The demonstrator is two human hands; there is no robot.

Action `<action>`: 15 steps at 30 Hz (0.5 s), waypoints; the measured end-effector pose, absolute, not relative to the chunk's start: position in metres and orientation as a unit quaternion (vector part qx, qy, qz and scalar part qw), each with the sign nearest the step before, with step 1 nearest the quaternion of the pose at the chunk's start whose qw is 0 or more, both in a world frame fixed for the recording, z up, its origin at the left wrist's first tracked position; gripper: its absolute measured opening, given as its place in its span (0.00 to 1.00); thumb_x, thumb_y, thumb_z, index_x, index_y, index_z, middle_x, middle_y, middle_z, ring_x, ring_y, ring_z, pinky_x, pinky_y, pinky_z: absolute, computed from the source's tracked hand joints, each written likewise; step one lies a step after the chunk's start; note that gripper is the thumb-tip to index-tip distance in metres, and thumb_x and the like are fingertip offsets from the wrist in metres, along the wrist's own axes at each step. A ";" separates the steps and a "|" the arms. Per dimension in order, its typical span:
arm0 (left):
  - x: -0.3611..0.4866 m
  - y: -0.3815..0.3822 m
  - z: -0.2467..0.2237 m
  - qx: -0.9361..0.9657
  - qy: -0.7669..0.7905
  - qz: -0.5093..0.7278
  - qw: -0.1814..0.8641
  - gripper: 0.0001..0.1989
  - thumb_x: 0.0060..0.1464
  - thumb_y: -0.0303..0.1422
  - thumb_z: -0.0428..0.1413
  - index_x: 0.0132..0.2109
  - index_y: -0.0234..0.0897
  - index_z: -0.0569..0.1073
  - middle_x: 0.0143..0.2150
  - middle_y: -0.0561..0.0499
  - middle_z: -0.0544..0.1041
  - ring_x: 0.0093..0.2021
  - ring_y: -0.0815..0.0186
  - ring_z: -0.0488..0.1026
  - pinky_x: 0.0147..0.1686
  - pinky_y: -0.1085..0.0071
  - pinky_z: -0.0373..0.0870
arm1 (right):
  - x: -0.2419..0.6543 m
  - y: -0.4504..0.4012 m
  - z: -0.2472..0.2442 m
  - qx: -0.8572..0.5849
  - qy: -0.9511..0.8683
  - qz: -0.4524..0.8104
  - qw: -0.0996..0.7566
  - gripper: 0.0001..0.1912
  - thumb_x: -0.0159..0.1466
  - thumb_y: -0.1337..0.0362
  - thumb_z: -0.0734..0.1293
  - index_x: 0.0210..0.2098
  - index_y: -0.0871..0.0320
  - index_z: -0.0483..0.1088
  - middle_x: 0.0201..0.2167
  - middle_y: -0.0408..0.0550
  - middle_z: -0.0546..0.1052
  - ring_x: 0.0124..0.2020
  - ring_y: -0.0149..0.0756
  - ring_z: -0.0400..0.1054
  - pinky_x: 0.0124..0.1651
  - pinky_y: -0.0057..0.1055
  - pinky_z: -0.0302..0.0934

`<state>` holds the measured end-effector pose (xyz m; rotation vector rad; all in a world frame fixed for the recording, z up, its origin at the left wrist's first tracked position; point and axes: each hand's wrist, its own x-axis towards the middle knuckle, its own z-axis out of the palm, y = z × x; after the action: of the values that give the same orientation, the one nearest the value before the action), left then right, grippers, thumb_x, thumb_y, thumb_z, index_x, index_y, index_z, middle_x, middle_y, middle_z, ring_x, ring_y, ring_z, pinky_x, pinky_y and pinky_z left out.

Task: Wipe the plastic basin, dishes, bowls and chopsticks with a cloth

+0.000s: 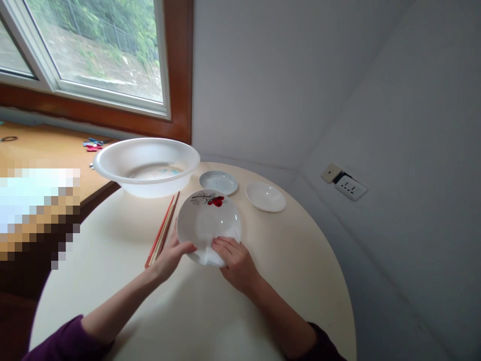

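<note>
A white plate (203, 223) with a red flower and dark scrollwork near its far rim is held tilted above the table. My left hand (171, 255) grips its left edge, thumb on the upper face and the other fingers mostly hidden behind. On the lower right of the plate, my right hand (236, 263) presses a white cloth or tissue (214, 256) against the surface, its fingers bent over it. Several chopsticks (162, 231), red, pale and brown, lie side by side just left of the plate.
A large translucent white basin (146, 185) stands at the back left of the round table (300, 281). Behind the held plate are a grey-blue plate (219, 182) and a white dish (265, 196). Scissors (93, 144) lie on the wooden desk (48, 145) under the window.
</note>
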<state>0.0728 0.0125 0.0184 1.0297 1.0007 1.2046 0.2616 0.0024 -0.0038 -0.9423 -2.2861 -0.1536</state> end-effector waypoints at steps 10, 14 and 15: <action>0.055 0.023 0.037 0.465 0.407 0.489 0.615 0.31 0.40 0.42 0.60 0.53 0.36 0.71 0.45 0.43 0.77 0.49 0.46 0.69 0.45 0.61 0.68 | 0.279 0.012 0.001 -0.361 -0.889 -0.082 0.269 0.21 0.60 0.71 0.59 0.52 0.59 0.65 0.52 0.55 0.71 0.56 0.41 0.61 0.62 0.57 0.16; 0.052 0.023 0.042 0.433 0.416 0.461 0.654 0.29 0.40 0.43 0.60 0.50 0.36 0.73 0.40 0.43 0.79 0.45 0.46 0.72 0.41 0.61 0.70 | 0.290 0.016 0.002 -0.348 -0.895 -0.125 0.249 0.24 0.60 0.76 0.56 0.54 0.60 0.63 0.53 0.54 0.70 0.59 0.38 0.58 0.64 0.55 0.26; 0.052 0.024 0.043 0.422 0.422 0.458 0.659 0.28 0.39 0.44 0.60 0.49 0.35 0.74 0.39 0.43 0.79 0.44 0.46 0.73 0.39 0.61 0.71 | 0.293 0.017 0.002 -0.352 -0.893 -0.134 0.247 0.26 0.58 0.78 0.55 0.55 0.60 0.63 0.53 0.54 0.70 0.59 0.39 0.57 0.64 0.55 0.29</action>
<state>0.0518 0.0238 0.0426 0.9553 0.9546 1.0363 0.2929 0.0173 0.0020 -0.9592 -2.4361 -0.3645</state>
